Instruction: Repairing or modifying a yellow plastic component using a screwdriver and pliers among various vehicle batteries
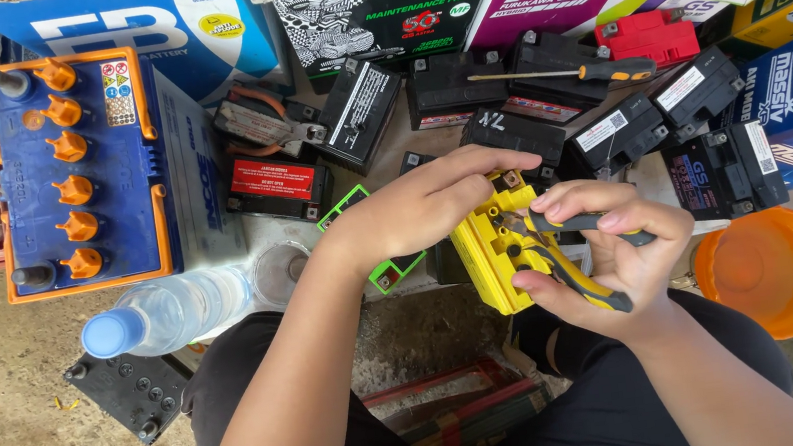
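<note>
Right hand: the right hand [613, 262], centre right of the frame, is closed around the yellow-and-black handles of a pair of pliers [562, 258], whose nose meets the top face of the yellow battery.
Left hand: the left hand [425, 204] lies curled over the upper left edge of the yellow battery [491, 257], gripping and steadying it.
Battery position: centre of the frame, above the person's lap, tilted with its top face toward the camera.
Handling judgement: a rigid plastic case, likely dense and heavy for its bulk; smooth sides may slip, so a grip across the body's flat sides looks safest, clear of the terminal at the upper corner.
Tool judgement: the pliers are stiff steel with cushioned handles; the nose could mar the plastic if it skids.
Near surroundings: a green-edged battery [377, 271] sits just left, partly under the left forearm; black batteries [622, 130] crowd the upper centre, with a screwdriver [590, 71] lying on them.
Outer surroundings: a large blue battery with orange caps [78, 171] upper left, a water bottle [166, 314] below it, an orange bowl [770, 268] at right.
</note>
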